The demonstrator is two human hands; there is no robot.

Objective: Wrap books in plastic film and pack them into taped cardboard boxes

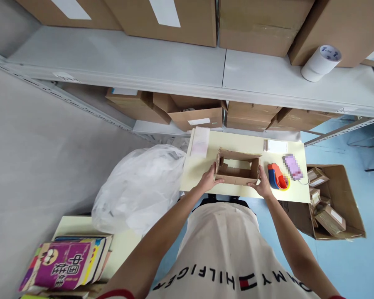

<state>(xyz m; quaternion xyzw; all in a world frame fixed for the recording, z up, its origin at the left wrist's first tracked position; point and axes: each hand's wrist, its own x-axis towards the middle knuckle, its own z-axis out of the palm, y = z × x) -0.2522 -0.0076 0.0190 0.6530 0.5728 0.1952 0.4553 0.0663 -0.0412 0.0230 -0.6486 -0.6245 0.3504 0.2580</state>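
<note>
A small open cardboard box [237,179] stands on a pale yellow table [196,174] in front of me. My left hand [209,176] presses against the box's left end, fingers closed round its edge. My right hand [262,183] grips the box's right end the same way. The box's top flaps stand open and its inside shows only cardboard. Just right of my right hand lies an orange and blue tape dispenser [277,176].
On the table also lie a pinkish white pad [200,141], a white slip [276,146] and a blurred purple object [292,166]. A large clear plastic bag [140,187] sits left, a carton of packages [333,207] right, books [65,263] lower left. Shelves hold cartons and a tape roll [321,62].
</note>
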